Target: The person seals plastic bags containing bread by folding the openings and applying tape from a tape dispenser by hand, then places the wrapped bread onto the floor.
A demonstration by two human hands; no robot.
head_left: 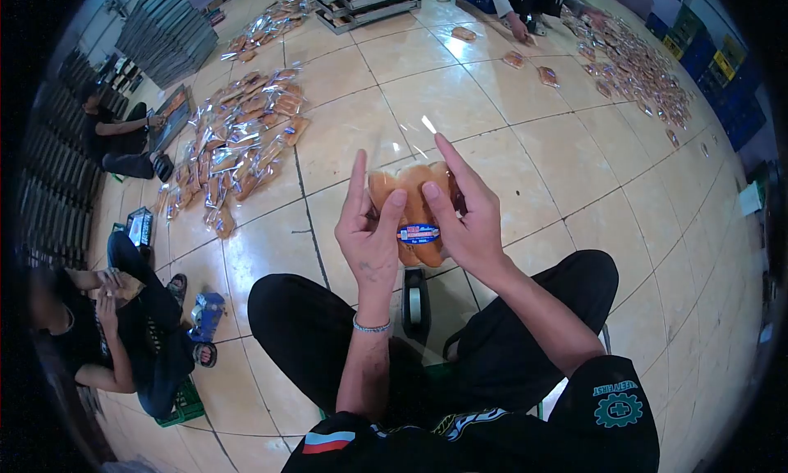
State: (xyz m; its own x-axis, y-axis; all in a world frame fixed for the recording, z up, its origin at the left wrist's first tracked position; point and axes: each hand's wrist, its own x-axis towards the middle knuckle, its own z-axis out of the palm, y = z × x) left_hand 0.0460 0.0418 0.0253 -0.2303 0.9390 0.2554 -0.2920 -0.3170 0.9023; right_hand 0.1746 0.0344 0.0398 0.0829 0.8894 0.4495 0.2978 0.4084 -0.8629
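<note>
Between my two hands is a clear-wrapped bread pack (420, 214) with several golden rolls and a blue, white and red label. My left hand (370, 227) grips its left side, thumb pressed on the front and index finger pointing up. On the right side my right hand (472, 214) holds it the same way, with its thumb on the bread. The clear wrapper stands up loosely above the rolls. Just below the pack, a black tape dispenser (416, 307) rests on the floor between my legs.
Wrapped bread piles lie at the left (238, 136) and far right (632, 62). Metal trays (365, 5) are stacked at the back. One person (107, 333) sits at the lower left, another (119, 136) farther back, and a third person's hand (519, 28) shows at the top.
</note>
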